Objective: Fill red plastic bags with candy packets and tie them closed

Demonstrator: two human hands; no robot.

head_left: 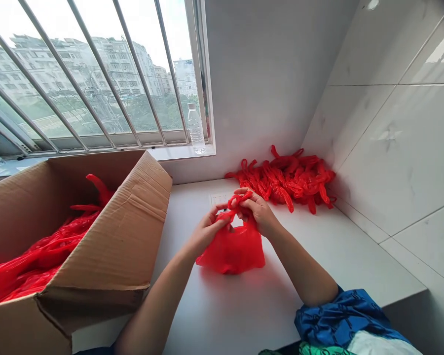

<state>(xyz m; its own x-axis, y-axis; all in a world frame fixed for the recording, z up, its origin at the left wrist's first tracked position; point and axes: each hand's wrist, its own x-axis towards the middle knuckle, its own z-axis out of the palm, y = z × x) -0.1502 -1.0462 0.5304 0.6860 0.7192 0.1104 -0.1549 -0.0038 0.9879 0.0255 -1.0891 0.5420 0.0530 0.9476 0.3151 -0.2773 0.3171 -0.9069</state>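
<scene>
Two hands on one bag: my left hand [207, 230] pinches the twisted neck of the red bag [235, 252] just below the centre of the frame. My right hand [258, 211] is closed around the handle loops [239, 199], which poke up between the fingers. The bag's body rests on the white counter [318, 256] under both wrists.

Looks to me like a knot going into the handles. To do it cleanly, I'd pinch the neck tight with the left so the twist can't unwind. Then I'd draw the loop through with the right in one smooth pull, since thin plastic like this probably stretches or tears if yanked. I'd snug the knot low against the body so it matches the pile of knotted bags [292, 178] at centre right, by the tiled wall [392, 148]. At left, the cardboard box [129, 222] holds loose red bags [40, 256].
</scene>
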